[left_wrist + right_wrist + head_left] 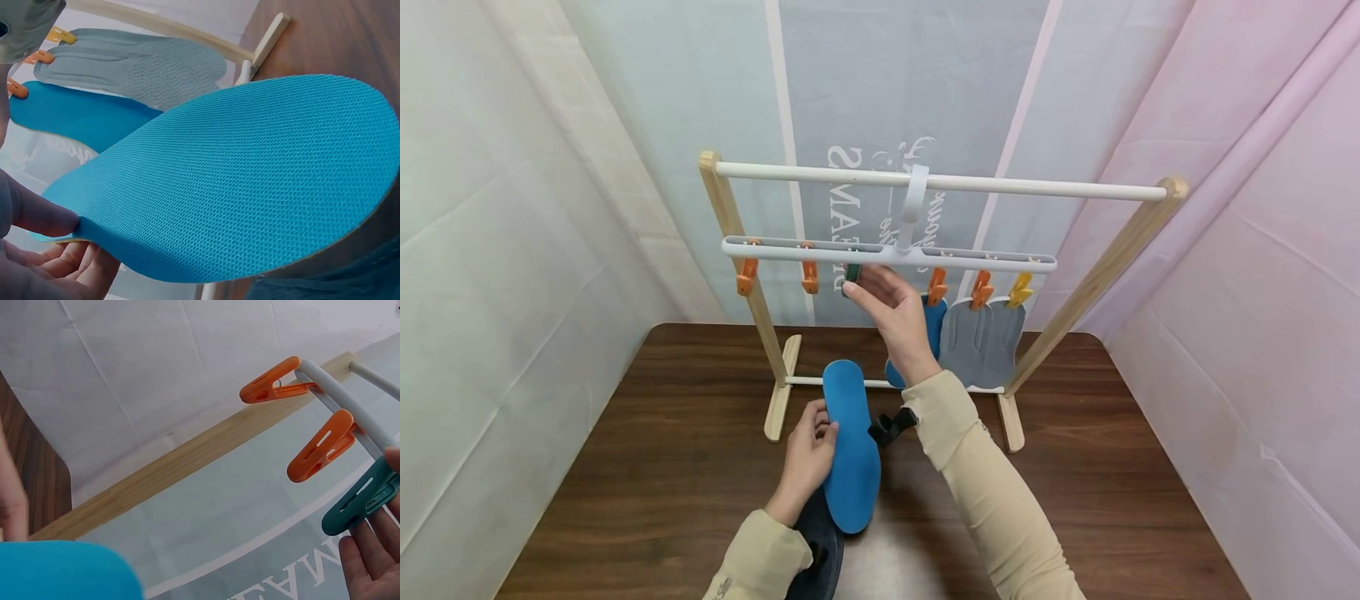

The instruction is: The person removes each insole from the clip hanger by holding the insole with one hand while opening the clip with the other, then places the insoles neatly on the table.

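A blue insole point(852, 454) with a finely textured face is pinched along its left edge by my left hand point(811, 454), thumb on top and fingers beneath. It is held tilted in front of the rack. Higher up, my right hand point(895, 310) holds a green clothespin point(359, 499) that hangs from the white hanger bar point(820, 252); the thumb and fingers are at its upper end. To the right of that hand, another blue insole point(934, 325) and a grey pair of insoles point(981, 342) hang from clips.
Two orange clothespins point(809, 271) hang bare at the bar's left. More orange clips and a yellow clothespin point(1020, 289) grip the hung insoles. The wooden rack point(1093, 279) stands on the brown table point(685, 442). Something black point(820, 542) lies beneath my left wrist.
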Demonstrator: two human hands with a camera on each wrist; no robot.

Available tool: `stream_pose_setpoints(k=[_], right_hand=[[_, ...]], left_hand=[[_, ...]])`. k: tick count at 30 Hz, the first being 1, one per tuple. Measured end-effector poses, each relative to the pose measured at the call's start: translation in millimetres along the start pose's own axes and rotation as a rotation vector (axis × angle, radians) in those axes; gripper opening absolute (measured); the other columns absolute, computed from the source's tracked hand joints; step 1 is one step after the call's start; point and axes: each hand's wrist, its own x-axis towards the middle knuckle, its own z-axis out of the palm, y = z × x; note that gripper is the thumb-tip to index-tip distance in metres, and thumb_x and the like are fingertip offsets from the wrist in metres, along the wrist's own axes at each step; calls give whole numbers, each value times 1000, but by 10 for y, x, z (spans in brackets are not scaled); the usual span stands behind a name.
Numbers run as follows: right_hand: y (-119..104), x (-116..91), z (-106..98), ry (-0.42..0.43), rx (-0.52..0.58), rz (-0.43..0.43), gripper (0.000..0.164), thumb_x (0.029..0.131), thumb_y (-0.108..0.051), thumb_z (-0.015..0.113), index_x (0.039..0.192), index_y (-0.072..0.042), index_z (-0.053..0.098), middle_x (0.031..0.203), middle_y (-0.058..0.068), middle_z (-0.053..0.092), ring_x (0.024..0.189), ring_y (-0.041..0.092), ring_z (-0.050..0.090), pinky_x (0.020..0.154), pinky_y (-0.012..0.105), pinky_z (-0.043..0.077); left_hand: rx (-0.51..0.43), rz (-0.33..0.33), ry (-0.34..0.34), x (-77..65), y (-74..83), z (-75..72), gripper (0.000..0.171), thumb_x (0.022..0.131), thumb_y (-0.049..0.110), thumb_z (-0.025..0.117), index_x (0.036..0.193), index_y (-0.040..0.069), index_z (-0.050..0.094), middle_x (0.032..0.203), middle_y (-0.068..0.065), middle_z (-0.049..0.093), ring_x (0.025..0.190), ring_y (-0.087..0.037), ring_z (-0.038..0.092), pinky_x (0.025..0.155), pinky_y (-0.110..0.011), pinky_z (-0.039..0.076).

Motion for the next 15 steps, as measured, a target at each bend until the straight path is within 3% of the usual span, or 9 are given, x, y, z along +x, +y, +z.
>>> stream_pose_setpoints(k=[3,5,9,15], right_hand=[[-610,-194,207,17,-3,65,45,93,-12,64,135,-4,52,134,16,54,127,26,51,108,35,41],[-710,-216,245,23,0,82,43,93,-8,62,134,-1,52,134,19,54,126,26,51,106,32,43],[-729,-212,255,23,-1,95,42,93,-3,60,134,0,51,134,21,53,125,27,51,106,31,43],[-652,-211,209,6,-2,59,44,93,-11,62,135,-6,52,135,15,54,126,23,51,109,32,40]], left_hand=[[8,-9,-6,-52,-43,12,35,96,-3,49,130,-7,44,110,-23,59,99,-34,58,84,-41,50],[12,-14,-17,-80,-65,17,35,96,-3,50,130,-7,45,107,-22,60,97,-33,58,82,-41,49],[15,-32,-63,-129,-108,29,37,96,-1,51,132,-5,44,104,-18,60,94,-28,58,81,-39,49],[9,-41,-106,-180,-139,79,38,96,1,50,134,-4,42,101,-14,58,89,-22,56,77,-35,48]])
